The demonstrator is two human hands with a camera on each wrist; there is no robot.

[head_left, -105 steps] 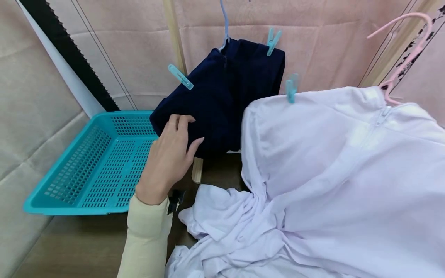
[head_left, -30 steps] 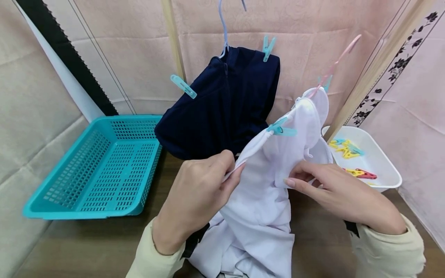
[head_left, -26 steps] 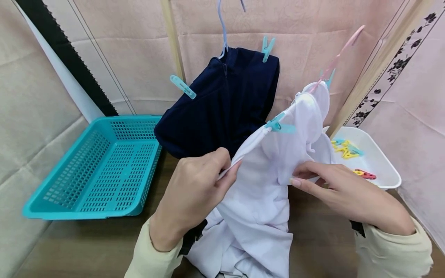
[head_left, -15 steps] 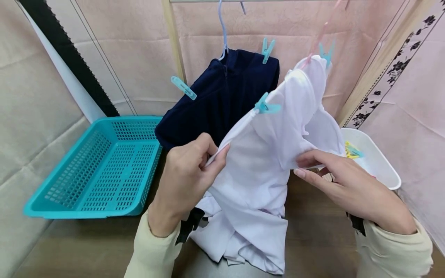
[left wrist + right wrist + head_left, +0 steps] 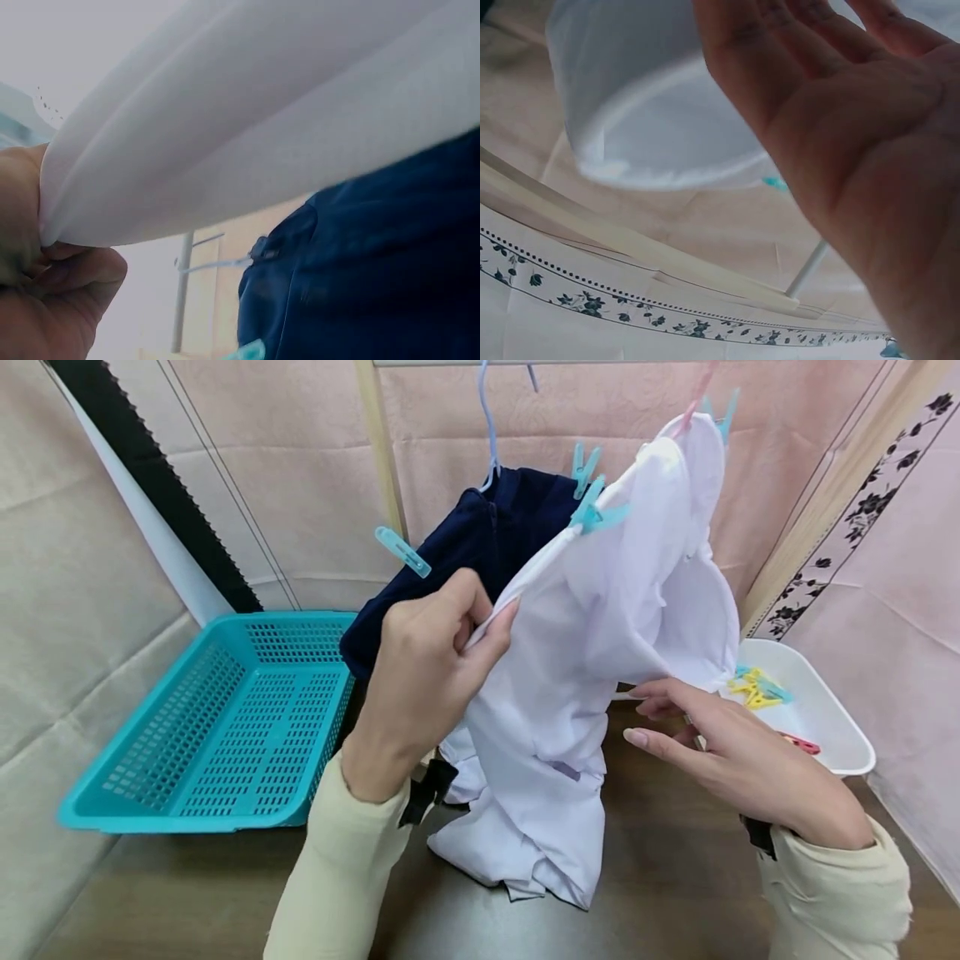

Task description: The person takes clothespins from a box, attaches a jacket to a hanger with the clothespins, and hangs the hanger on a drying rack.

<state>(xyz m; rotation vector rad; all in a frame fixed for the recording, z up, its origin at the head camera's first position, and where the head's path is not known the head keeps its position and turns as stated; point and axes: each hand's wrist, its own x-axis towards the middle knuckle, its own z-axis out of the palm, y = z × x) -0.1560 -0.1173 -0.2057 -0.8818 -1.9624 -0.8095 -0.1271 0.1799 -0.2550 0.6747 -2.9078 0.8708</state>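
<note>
A white garment (image 5: 562, 635) hangs from a pink hanger (image 5: 701, 389), its lower end bunched on the table. My left hand (image 5: 427, 677) pinches its upper left edge between thumb and fingers; in the left wrist view the white cloth (image 5: 225, 135) stretches away from that hand. Light blue clothespins (image 5: 596, 514) grip the garment's top edge on both sides. My right hand (image 5: 720, 752) is just below the garment's right side, fingers loosely extended with nothing held. Its palm (image 5: 870, 150) lies open in the right wrist view, next to the white cloth.
Behind hangs a navy garment (image 5: 457, 552) on a blue hanger (image 5: 489, 427), with light blue clothespins (image 5: 402, 552) on it. A turquoise basket (image 5: 97, 777) stands left. A white tray (image 5: 832, 727) at right holds yellow, blue and red clothespins. A metal rod (image 5: 600, 362) crosses the top.
Earlier the left hand touched the navy garment; now it pinches the white one. Over the last second the white garment and hanger have risen toward the rod, and the right fingers have come away from the cloth.
</note>
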